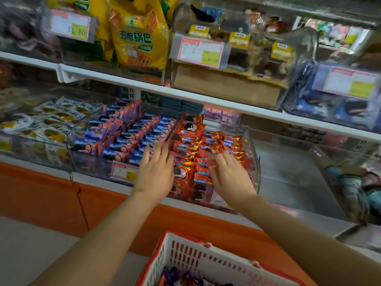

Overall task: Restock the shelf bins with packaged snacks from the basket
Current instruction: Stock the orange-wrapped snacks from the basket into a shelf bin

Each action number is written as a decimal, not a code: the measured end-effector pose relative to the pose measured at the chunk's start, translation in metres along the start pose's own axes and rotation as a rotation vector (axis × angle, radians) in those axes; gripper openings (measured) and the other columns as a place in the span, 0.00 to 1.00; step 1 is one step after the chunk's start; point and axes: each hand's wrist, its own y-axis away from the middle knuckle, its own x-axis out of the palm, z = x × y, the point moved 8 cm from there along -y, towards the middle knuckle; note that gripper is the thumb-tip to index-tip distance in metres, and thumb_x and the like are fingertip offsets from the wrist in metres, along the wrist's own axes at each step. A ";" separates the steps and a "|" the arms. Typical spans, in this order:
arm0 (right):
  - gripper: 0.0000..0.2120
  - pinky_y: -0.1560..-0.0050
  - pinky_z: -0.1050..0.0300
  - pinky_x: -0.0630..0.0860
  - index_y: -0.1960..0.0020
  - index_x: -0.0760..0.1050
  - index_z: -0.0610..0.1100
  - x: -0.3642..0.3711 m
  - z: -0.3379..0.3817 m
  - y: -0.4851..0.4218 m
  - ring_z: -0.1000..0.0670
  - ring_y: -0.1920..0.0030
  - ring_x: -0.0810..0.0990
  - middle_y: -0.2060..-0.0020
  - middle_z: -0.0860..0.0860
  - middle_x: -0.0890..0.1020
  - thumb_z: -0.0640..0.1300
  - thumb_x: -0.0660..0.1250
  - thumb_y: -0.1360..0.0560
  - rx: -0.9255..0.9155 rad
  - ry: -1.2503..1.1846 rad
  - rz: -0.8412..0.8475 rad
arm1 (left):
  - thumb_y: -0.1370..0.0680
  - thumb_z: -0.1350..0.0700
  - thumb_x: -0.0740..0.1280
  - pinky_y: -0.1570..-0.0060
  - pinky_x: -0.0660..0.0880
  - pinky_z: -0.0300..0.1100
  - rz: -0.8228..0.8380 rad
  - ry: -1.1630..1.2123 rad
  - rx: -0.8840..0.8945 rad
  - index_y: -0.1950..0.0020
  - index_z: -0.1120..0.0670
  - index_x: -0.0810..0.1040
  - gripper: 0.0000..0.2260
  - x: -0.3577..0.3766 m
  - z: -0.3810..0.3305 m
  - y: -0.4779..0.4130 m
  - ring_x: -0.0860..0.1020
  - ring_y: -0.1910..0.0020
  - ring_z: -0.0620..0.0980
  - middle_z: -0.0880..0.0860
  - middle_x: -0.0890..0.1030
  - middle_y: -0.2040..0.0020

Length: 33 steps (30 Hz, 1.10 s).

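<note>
A clear shelf bin (254, 153) on the lower shelf holds several red-and-gold snack packs (198, 145). Left of it, a second clear bin (72, 141) is filled with blue-and-orange snack packs (127, 135). My left hand (154, 172) lies flat, fingers straight, at the divider between the two bins, touching packs there. My right hand (228, 174) hovers over the red packs with fingers spread and slightly bent; whether it pinches a pack is unclear. The white basket with a red rim (185, 254) sits below at the bottom edge, with a few purple packs (175, 277) inside.
Yellow-and-white pastry packs (47, 122) fill the bin at far left. An empty clear bin (288, 162) stands right of the red packs. The upper shelf carries yellow snack bags (136, 34), boxed goods (226, 58) and price tags (200, 51). An orange base panel (61, 201) runs below.
</note>
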 end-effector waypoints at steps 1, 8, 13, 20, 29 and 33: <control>0.09 0.50 0.56 0.74 0.42 0.73 0.44 -0.005 0.003 0.012 0.49 0.50 0.76 0.50 0.49 0.76 0.44 0.61 0.20 -0.025 0.011 -0.022 | 0.30 0.53 0.73 0.35 0.65 0.61 -0.017 0.017 0.023 0.43 0.60 0.80 0.18 -0.005 -0.005 0.008 0.72 0.35 0.62 0.62 0.76 0.37; 0.06 0.62 0.62 0.78 0.50 0.66 0.50 0.002 0.010 0.092 0.55 0.61 0.79 0.60 0.54 0.79 0.49 0.54 0.26 -0.188 0.088 0.049 | 0.27 0.56 0.58 0.35 0.62 0.59 -0.172 0.095 0.387 0.46 0.56 0.82 0.16 -0.007 -0.071 0.085 0.78 0.41 0.59 0.58 0.81 0.44; 0.13 0.64 0.62 0.75 0.52 0.68 0.48 0.043 -0.014 0.158 0.53 0.64 0.77 0.62 0.53 0.78 0.45 0.71 0.32 -0.226 0.123 0.232 | 0.29 0.57 0.57 0.37 0.68 0.56 -0.052 0.092 0.520 0.49 0.54 0.83 0.17 0.037 -0.101 0.140 0.80 0.46 0.56 0.54 0.83 0.48; 0.18 0.31 0.53 0.64 0.29 0.62 0.46 0.123 -0.036 0.292 0.47 0.32 0.67 0.32 0.49 0.67 0.45 0.54 0.18 0.056 -0.094 0.917 | 0.44 0.56 0.78 0.45 0.76 0.49 0.466 0.262 0.474 0.51 0.51 0.82 0.22 0.113 -0.131 0.222 0.80 0.52 0.51 0.50 0.81 0.53; 0.38 0.33 0.55 0.66 0.22 0.51 0.50 0.174 -0.014 0.397 0.45 0.31 0.68 0.29 0.46 0.67 0.53 0.66 0.27 0.199 -0.295 1.287 | 0.20 0.62 0.54 0.28 0.52 0.49 1.037 0.423 0.459 0.22 0.52 0.51 0.27 0.182 -0.183 0.307 0.52 0.24 0.53 0.51 0.54 0.22; 0.34 0.35 0.53 0.66 0.26 0.61 0.46 0.190 -0.005 0.402 0.43 0.34 0.70 0.34 0.43 0.71 0.55 0.65 0.29 0.129 -0.194 1.294 | 0.20 0.64 0.53 0.29 0.54 0.49 1.171 0.393 0.436 0.21 0.55 0.48 0.28 0.196 -0.198 0.324 0.55 0.25 0.57 0.55 0.57 0.23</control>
